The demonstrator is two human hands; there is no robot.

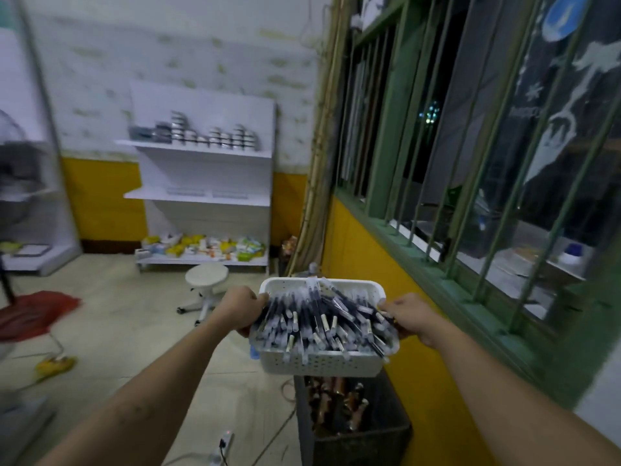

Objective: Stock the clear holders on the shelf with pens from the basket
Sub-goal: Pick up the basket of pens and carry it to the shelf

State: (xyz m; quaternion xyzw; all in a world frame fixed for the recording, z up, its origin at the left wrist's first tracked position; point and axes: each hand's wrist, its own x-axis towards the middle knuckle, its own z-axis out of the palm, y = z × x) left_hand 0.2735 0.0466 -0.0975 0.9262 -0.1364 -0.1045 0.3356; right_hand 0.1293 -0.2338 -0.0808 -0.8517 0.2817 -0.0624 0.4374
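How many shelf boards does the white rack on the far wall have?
3: the top shelf holds metal bowls, the middle shelf clear holders, the bottom shelf colourful packets.

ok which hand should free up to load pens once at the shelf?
Left, probably. Both hands grip the basket rims now, but the left hand is on the side of the shelf and its clear holders; the right hand sits toward the window.
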